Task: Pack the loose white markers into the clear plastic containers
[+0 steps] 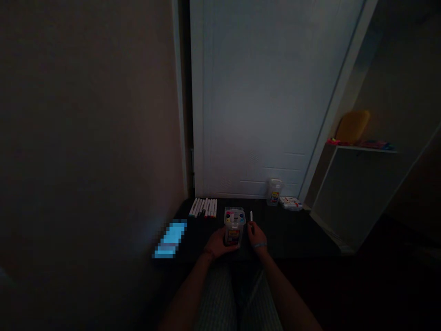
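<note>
My left hand [217, 242] is wrapped round the lower left side of a clear plastic marker box [234, 232], which stands upright on the dark tabletop. Coloured marker ends show inside its open-looking top. Just to the right of the box, my right hand [256, 234] grips a white marker [251, 215] that points up and away from me. A row of several white markers [204, 208] lies side by side at the back left of the table.
A second clear box [274, 192] stands at the back right, beside a flat white pack [291, 203]. A glowing, pixelated screen [170, 239] lies at the left edge. Behind the dark table [292, 234] rises a white door [258, 92]; a wall is close on the left.
</note>
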Tool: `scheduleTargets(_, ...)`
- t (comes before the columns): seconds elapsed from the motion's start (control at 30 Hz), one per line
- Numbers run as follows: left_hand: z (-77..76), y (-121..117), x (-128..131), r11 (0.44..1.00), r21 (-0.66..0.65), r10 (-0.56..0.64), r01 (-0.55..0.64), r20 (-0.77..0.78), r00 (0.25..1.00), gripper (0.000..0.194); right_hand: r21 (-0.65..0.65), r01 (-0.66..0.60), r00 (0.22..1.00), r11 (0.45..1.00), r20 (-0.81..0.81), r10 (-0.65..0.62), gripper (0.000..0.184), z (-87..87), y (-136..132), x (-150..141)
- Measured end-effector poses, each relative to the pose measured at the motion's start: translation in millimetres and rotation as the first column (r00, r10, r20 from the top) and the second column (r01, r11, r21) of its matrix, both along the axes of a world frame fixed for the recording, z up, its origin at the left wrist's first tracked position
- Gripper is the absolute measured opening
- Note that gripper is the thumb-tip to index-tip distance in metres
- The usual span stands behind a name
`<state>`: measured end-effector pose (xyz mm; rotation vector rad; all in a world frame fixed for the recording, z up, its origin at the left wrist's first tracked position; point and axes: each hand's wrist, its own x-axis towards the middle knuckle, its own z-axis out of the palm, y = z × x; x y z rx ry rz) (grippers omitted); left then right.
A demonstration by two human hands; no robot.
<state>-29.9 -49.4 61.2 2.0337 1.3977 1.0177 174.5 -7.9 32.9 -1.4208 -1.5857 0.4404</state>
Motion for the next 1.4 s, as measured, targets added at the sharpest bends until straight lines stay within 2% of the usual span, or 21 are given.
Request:
scheduleTargets(0.13, -8.5, 5, -2, 0.995, 0.093, -0.031, 0.032, -0.013, 0.999, 0.058, 0.012, 0.003, 0.998, 1.000, -0.066, -0.002, 0.025, 1.2, 2, -1)
scheduleTargets(0.3, -9.1, 7, -1, 0.996, 0.079, -0.050, 0.048, 0.030, 0.998, 0.057, 0.028, 0.041, 0.978, 0.999, -0.204, -0.034, 0.028, -1.0, 5, 4)
scheduleTargets(0.5, -0.1, 0, 3, 0.995, 0.089, -0.042, 0.039, 0.040, 0.998, 0.055, 0.039, 0.146, 0.891, 0.988, -0.439, -0.114, 0.049, -4.0, 8, 14)
scheduleTargets(0.63, 0.7, -1, 4, 0.996, 0.086, -0.023, 0.021, 0.019, 1.000, 0.054, 0.049, 0.150, 0.833, 0.988, -0.544, -0.099, 0.055, -1.9, 8, 17)
scheduleTargets(0.83, -2.9, 2, 4, 0.995, 0.099, -0.030, 0.029, 0.009, 1.000, 0.055, 0.057, 0.113, 0.790, 0.992, -0.611, -0.055, 0.059, 1.3, 8, 19)
scheduleTargets(1.2, -5.8, 3, 1, 0.994, 0.107, -0.024, 0.026, -0.015, 1.000, 0.058, -0.004, 0.148, 0.731, 0.989, -0.673, -0.112, 0.054, -1.9, 8, 25)
scheduleTargets(1.4, -5.5, 3, 2, 0.993, 0.103, -0.058, 0.058, 0.003, 0.998, 0.057, -0.011, 0.166, 0.687, 0.986, -0.716, -0.124, 0.054, 0.5, 8, 26)
